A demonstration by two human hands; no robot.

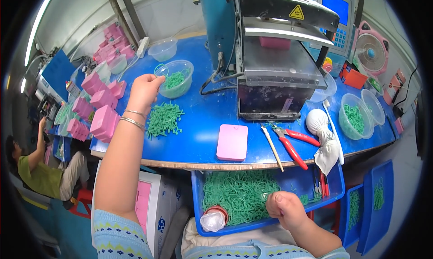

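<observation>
My left hand is closed in a pinch at the near-left rim of a clear plastic bowl. A thin green ring shows at its fingertips. Small green pieces lie in that bowl, and a loose green pile sits on the table just in front. Curled into a fist, my right hand hovers over the right part of a blue tray full of green rings. A speck of purple shows between its fingers, but what it holds is hidden.
A press machine stands at the back of the blue table. Near its front edge lie a pink block, a thin stick, red-handled cutters and a white cloth bundle. Pink blocks are stacked left; a person sits beyond.
</observation>
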